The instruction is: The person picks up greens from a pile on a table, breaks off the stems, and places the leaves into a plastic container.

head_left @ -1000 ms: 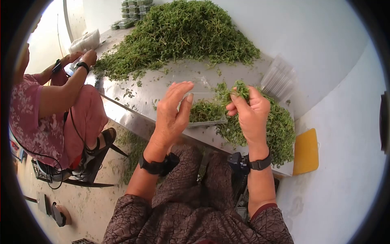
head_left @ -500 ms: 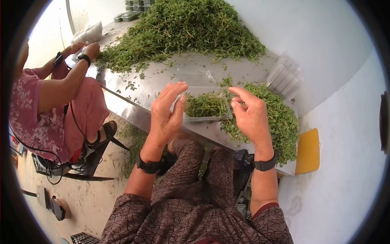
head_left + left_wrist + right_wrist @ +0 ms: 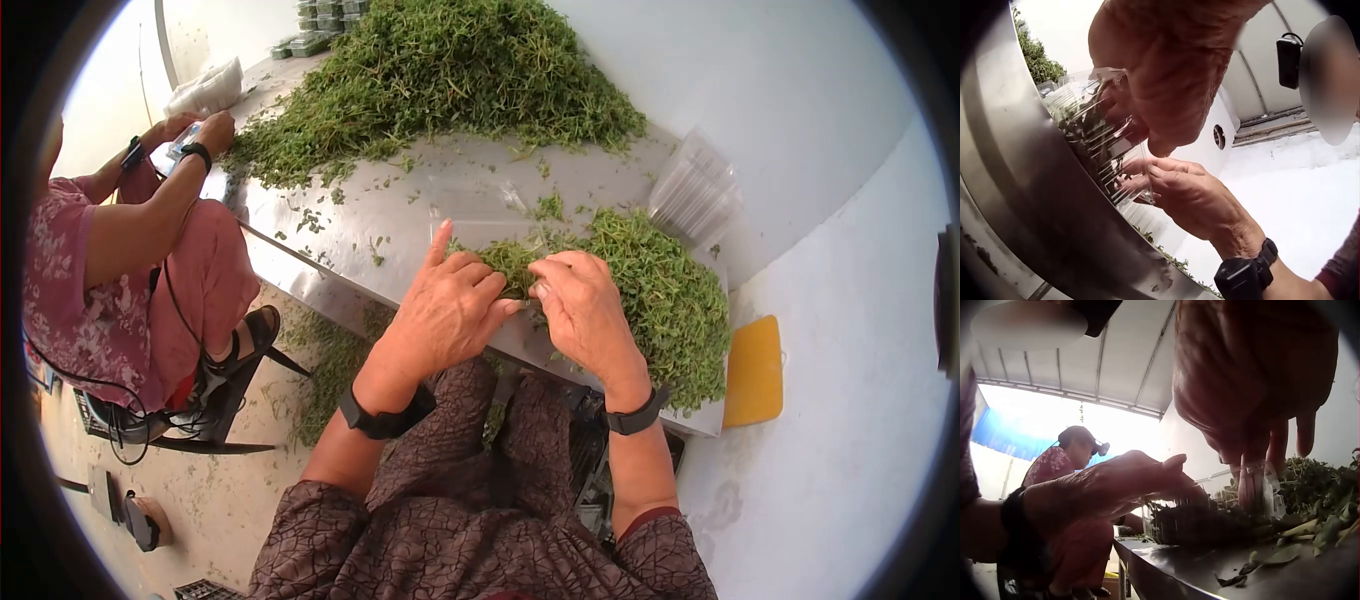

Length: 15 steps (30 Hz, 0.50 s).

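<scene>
Green leafy sprigs (image 3: 512, 260) seem mid-packing in a clear rectangular plastic box (image 3: 1121, 147); left hand (image 3: 448, 308) spreads its fingers, right hand's (image 3: 588, 315) grip unclear; next calls for gentle levelling.

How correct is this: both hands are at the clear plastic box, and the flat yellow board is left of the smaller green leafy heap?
Wrong side: the head view shows the yellow board right of the smaller green heap. The left hand and right hand are indeed at the clear box.

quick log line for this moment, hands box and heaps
left hand: over clear box of greens | right hand: at box's right end | lid: open | small heap: right of box | big pile: farther back
</scene>
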Each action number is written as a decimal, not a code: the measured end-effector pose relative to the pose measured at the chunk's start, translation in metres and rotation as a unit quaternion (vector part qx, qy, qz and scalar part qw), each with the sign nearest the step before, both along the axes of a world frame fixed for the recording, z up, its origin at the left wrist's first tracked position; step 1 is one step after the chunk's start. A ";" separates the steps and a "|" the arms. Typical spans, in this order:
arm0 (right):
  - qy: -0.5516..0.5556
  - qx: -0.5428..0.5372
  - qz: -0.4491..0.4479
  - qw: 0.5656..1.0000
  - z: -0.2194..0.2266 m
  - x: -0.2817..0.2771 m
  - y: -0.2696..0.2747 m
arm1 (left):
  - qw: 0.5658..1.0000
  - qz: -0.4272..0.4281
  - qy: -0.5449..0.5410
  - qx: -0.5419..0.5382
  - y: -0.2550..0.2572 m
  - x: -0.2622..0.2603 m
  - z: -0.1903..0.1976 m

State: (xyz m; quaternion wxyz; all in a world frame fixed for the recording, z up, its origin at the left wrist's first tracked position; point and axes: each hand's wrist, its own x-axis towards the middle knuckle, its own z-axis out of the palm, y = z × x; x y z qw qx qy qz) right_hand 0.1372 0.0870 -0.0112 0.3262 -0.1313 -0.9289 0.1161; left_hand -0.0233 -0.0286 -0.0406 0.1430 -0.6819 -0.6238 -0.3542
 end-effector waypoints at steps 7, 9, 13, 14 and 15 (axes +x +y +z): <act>0.075 -0.050 -0.009 0.996 0.001 0.002 0.011 | 0.998 0.007 0.009 -0.061 -0.007 -0.005 0.006; 0.074 -0.029 -0.011 0.997 0.007 0.004 0.017 | 0.998 0.002 0.006 -0.058 -0.008 -0.006 0.006; 0.064 -0.107 -0.045 0.991 0.009 0.000 0.026 | 0.998 -0.014 0.010 -0.060 -0.007 -0.007 0.005; 0.058 -0.135 -0.037 0.988 0.009 -0.003 0.028 | 0.998 -0.015 0.010 -0.058 -0.007 -0.007 0.004; 0.052 -0.163 -0.028 0.985 0.009 -0.006 0.031 | 0.998 -0.020 0.008 -0.052 -0.007 -0.008 0.004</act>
